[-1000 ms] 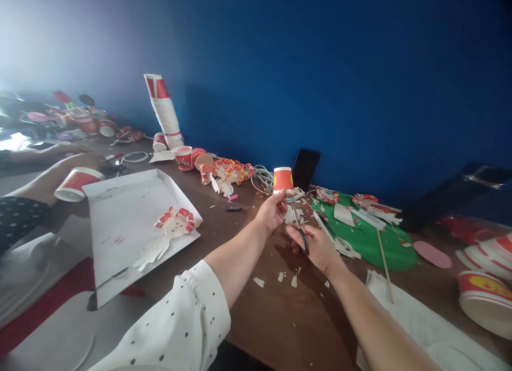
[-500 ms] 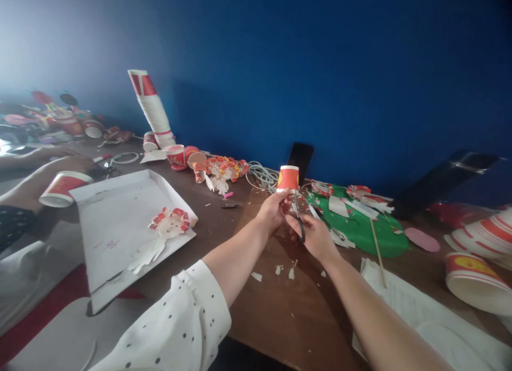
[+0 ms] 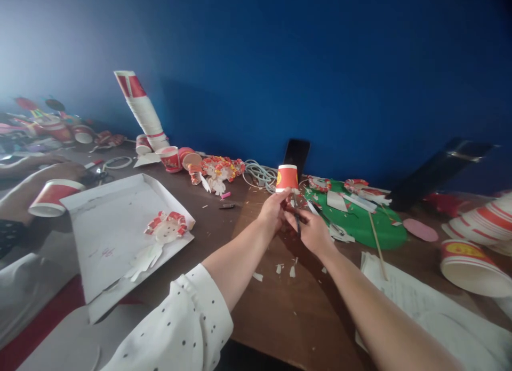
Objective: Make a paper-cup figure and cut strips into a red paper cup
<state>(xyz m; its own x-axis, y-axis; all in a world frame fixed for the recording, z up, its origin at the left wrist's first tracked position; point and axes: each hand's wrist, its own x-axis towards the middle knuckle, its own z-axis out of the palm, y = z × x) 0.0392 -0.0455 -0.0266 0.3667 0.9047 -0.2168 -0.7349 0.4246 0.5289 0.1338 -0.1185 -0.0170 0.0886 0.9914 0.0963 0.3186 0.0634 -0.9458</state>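
Note:
Over the brown table, my left hand (image 3: 274, 211) is closed on a red and yellow paper cup (image 3: 287, 178) held with its narrow end up. My right hand (image 3: 310, 227) grips dark-handled scissors (image 3: 297, 221), fingers wrapped round the handles. The blades point up to the cup's lower edge, partly hidden by my fingers. Small white paper scraps (image 3: 292, 271) lie on the table below. Right of my hands is a green round sheet (image 3: 364, 227) with cut paper pieces, and a dark phone (image 3: 296, 153) leans on the blue wall behind the cup.
A white box lid (image 3: 108, 227) with a paper figure (image 3: 166, 227) lies at left. Past it, another person's hand (image 3: 60, 173) is near a paper cup (image 3: 56, 197). A tall cup stack (image 3: 142, 109) leans behind. Papers (image 3: 420, 301) and cups (image 3: 476, 267) lie at right.
The scissors have turned slightly, their handles showing narrower. My left hand still has the cup. The view has shifted a little, moving the things on the left further left.

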